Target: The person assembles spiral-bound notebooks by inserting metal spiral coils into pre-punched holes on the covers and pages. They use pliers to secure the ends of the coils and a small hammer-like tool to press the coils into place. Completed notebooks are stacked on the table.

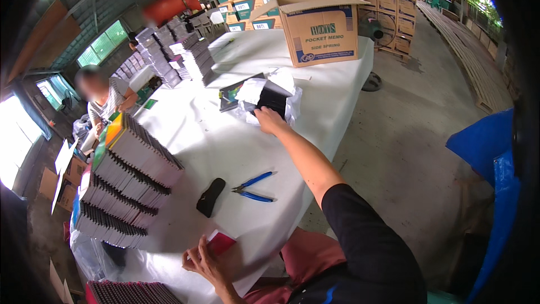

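Touching black bundle [273,99] in crumpled white wrap [249,94], toward far part of white surface [318,110], w/ R hand [271,122], can't tell if gripped; w/ part-curled L hand [203,262] at side of red notepad [222,243] nr close end, grip unclear; note blue-handled nippers [256,196] beside flat black obj [211,197] btwn hands, notebk stacks [125,174] to L

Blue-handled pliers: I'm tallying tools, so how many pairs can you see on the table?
1 pair: the blue-handled pliers lie on the white-covered table, beyond the left hand and right of the black object. More could be hidden behind the stacked notebooks.
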Action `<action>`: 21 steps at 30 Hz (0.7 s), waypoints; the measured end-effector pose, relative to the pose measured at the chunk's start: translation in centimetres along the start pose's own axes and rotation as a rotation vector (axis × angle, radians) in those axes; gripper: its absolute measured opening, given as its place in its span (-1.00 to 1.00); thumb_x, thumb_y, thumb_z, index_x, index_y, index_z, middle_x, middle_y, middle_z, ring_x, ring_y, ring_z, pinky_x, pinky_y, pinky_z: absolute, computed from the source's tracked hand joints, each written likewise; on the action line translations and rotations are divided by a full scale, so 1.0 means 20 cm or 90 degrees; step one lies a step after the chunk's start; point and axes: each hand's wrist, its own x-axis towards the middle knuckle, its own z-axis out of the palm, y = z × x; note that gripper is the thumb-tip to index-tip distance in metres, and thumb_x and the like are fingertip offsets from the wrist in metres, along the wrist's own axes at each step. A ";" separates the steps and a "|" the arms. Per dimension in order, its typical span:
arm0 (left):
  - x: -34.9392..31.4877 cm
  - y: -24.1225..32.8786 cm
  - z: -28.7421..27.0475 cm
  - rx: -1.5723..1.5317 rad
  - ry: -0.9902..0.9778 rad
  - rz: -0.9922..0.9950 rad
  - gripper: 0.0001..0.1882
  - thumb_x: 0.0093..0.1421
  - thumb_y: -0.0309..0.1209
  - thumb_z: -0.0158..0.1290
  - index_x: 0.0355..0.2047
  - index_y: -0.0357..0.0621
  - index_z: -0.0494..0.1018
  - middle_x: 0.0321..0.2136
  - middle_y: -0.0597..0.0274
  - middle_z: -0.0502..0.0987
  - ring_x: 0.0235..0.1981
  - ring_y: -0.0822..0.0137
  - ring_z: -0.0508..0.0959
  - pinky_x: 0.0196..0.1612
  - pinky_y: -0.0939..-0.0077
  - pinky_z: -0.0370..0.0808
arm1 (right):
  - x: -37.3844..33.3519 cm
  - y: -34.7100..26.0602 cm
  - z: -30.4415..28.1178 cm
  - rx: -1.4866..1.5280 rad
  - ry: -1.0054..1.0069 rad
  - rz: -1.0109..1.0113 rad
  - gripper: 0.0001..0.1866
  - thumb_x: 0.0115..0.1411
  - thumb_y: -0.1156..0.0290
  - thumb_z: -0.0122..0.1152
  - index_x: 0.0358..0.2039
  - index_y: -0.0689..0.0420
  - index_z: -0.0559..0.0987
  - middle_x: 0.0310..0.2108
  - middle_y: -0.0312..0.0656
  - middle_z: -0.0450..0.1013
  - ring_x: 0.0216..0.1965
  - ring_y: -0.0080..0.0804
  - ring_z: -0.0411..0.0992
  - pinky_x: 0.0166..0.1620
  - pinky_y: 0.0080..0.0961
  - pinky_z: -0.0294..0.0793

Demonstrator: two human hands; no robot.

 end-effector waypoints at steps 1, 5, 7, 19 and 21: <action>-0.01 0.00 0.00 0.006 -0.028 -0.015 -0.76 0.09 -0.46 0.02 -0.19 0.00 0.46 -0.31 0.24 0.40 -0.07 0.16 0.27 0.08 0.19 0.08 | 0.02 0.03 -0.04 -0.026 -0.056 0.000 -0.63 -0.01 0.50 0.14 -0.12 0.16 0.45 -0.12 0.06 0.38 -0.07 0.00 0.40 -0.07 -0.17 0.43; -0.06 -0.03 0.00 0.035 -0.028 -0.027 -0.66 0.04 -0.27 0.07 -0.16 -0.04 0.42 -0.18 0.11 0.34 0.08 0.03 0.16 0.12 0.08 0.01 | 0.05 -0.14 -0.29 -0.095 -0.055 -0.063 -0.79 0.00 0.50 0.04 -0.32 0.18 0.57 -0.25 0.09 0.49 -0.21 0.03 0.49 -0.18 -0.11 0.50; -0.07 0.03 -0.01 0.044 -0.018 -0.059 -0.53 -0.07 -0.12 0.13 -0.19 -0.09 0.35 -0.07 0.00 0.24 0.15 -0.10 0.05 0.12 -0.03 -0.03 | 0.03 -0.16 -0.35 -0.152 -0.075 -0.081 -0.80 0.02 0.46 0.03 -0.33 0.13 0.56 -0.27 0.05 0.50 -0.23 0.01 0.50 -0.21 -0.10 0.50; 0.03 0.14 -0.01 0.045 0.119 -0.139 -0.39 -0.41 0.03 0.33 -0.49 -0.07 0.31 -0.31 0.17 0.33 -0.16 0.09 0.30 -0.03 0.05 0.15 | -0.91 -0.71 -0.49 0.506 -0.327 -0.329 -0.84 0.11 0.38 0.19 -0.28 0.09 0.59 -0.37 -0.15 0.50 -0.38 -0.31 0.46 -0.32 -0.48 0.40; 0.01 0.12 -0.01 0.018 0.132 -0.140 -0.40 -0.41 0.05 0.33 -0.51 -0.05 0.31 -0.30 0.17 0.33 -0.16 0.09 0.29 -0.04 0.08 0.15 | -1.02 -0.76 -0.39 0.528 -0.289 -0.353 -0.84 0.08 0.43 0.22 -0.29 0.10 0.59 -0.39 -0.17 0.49 -0.40 -0.32 0.45 -0.31 -0.47 0.40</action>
